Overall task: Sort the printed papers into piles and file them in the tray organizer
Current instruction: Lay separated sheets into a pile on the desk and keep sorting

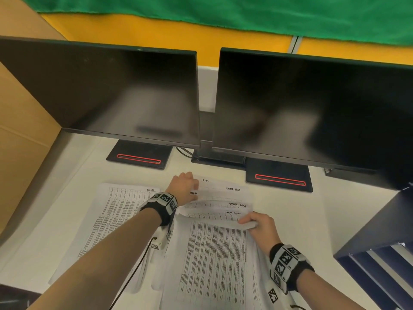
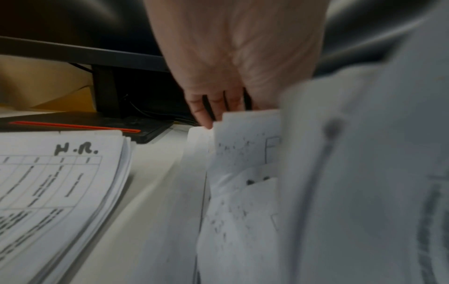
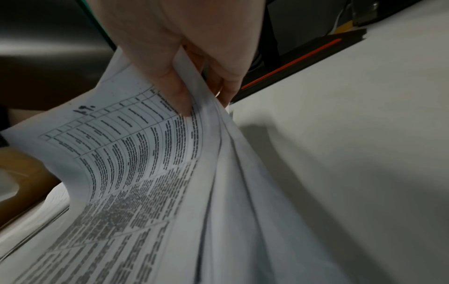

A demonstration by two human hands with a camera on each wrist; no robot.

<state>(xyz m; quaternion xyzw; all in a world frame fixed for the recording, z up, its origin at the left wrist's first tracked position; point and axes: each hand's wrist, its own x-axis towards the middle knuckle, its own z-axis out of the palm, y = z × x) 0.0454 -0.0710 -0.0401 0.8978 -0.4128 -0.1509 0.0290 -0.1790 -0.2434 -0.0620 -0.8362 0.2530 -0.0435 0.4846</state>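
Observation:
Printed papers lie on the white desk (image 1: pixel 290 220). A pile marked "H.R." (image 1: pixel 120 211) (image 2: pixel 60 173) lies at the left. My left hand (image 1: pixel 192 186) (image 2: pixel 218 107) pinches the far left corner of fanned sheets headed "Task List" (image 1: pixel 225 193) (image 2: pixel 243 144), thumb on top and fingers behind the edge. My right hand (image 1: pixel 248 222) (image 3: pixel 194 92) grips the curled-back top edge of several table-printed sheets (image 1: pixel 214 253) (image 3: pixel 145 153), thumb over them and fingers beneath. The dark tray organizer (image 1: pixel 377 238) stands at the right edge.
Two dark monitors (image 1: pixel 107 90) (image 1: pixel 312 108) stand behind the papers on black bases with red stripes (image 1: pixel 138 155) (image 1: pixel 279 177). A cardboard panel (image 1: pixel 17 130) walls the left side. Cables run between the bases.

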